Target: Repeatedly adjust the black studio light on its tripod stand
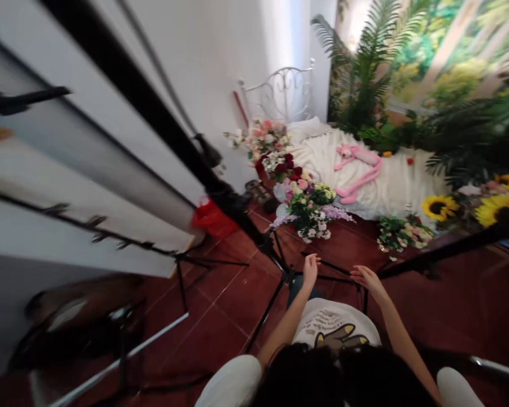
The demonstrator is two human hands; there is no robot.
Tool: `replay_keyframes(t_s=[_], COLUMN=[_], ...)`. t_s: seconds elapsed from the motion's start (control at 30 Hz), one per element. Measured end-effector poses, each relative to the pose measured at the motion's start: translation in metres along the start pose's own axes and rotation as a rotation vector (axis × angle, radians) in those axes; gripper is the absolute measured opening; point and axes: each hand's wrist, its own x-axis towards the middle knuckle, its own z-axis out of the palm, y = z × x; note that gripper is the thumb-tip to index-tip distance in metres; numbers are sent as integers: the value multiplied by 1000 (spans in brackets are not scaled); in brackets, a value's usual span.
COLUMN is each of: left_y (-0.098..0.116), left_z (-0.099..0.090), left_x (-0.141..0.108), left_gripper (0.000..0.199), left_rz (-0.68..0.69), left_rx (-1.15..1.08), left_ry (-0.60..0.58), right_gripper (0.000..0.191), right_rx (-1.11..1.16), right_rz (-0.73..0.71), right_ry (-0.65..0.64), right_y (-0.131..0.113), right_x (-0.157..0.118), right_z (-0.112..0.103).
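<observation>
My left hand (pixel 311 272) is held out in front of my body, fingers loosely stretched and nothing visible in them. Facing it a short way to the right is my right hand (pixel 368 280), its fingers extended and spread toward the left. Thin dark legs of a black light stand (pixel 265 243) run close by both hands; whether either hand touches them I cannot tell. The stand's thick black pole slants up to the upper left. Below the hands is my white printed shirt (pixel 335 319).
A bed with cream bedding (pixel 407 186) holds a pink plush toy (pixel 365 161). Artificial flower bunches (pixel 307 206) lie in front of it. Sunflowers (pixel 440 207) and another black pole (pixel 458 249) are at right. A red bag (pixel 214 219) and a white panel (pixel 89 198) stand left.
</observation>
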Motion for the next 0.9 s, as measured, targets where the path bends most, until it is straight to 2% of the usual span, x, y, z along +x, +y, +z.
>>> replay_keyframes(t_s=[0.1, 0.23, 0.37, 0.47, 0.53, 0.63, 0.8, 0.9], left_y=[25, 73, 119, 134, 134, 126, 121, 123], left_z=[57, 141, 215, 253, 269, 282, 285, 284], left_x=[3, -14, -56, -90, -105, -112, -106, -105], left_gripper=[35, 39, 45, 44, 44, 44, 42, 41], left_rz=[57, 188, 403, 520, 527, 462, 454, 460], left_rx=[12, 87, 51, 7, 20, 59, 89, 101], left_ry=[-271, -640, -963, -1128, -1169, -1165, -1158, -1153], right_gripper=[28, 27, 25, 24, 28, 30, 30, 37], right_rx=[114, 264, 476, 669, 730, 800, 994, 1105], right_rz=[-56, -117, -157, -204, -242, -330, -509, -547], right_ry=[163, 309, 374, 338, 298, 253, 193, 133], right_y=[5, 4, -6, -23, -38, -58, -78, -81], right_x=[-27, -60, -84, -92, -93, -91, -81, -79], right_z=[-34, -62, -70, -68, -66, -64, -61, -58])
